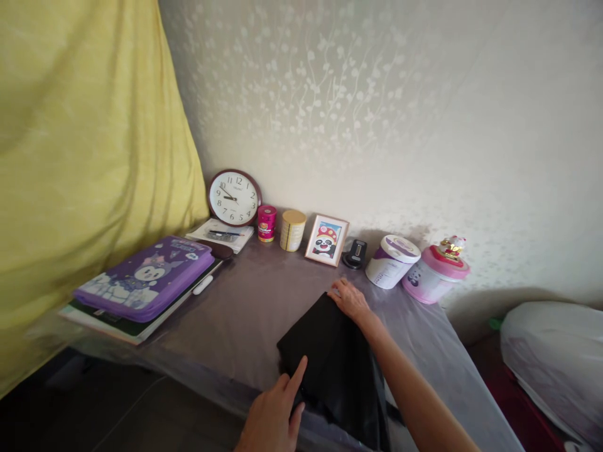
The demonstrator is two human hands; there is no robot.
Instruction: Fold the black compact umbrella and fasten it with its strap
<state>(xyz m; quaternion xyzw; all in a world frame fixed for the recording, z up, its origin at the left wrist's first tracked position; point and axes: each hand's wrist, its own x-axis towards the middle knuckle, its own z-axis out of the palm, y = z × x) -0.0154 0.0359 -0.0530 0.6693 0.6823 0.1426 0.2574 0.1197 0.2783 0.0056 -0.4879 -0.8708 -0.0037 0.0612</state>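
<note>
A flat black bag or folded black cloth [330, 358] lies near the front edge of the table; its exact kind is unclear. Its upper left face is smooth, while the right side falls in shiny folds. My right hand [347, 297] is closed over its far corner, fingertips bent at the edge. At the near left edge, my left hand [276, 408] has the index finger stretched along the black surface and the thumb below. The black edge sits between thumb and finger there, and the other fingers are curled. A short dark strap shows by my right forearm.
A purple zipped case [146, 276] rests on books at left, beside a white marker [202, 285]. Along the wall stand a clock [234, 197], pink can [266, 223], yellow-lidded tin [293, 231], picture frame [326, 240], black stapler-like object [355, 254], white tub [392, 262] and pink tub [431, 279].
</note>
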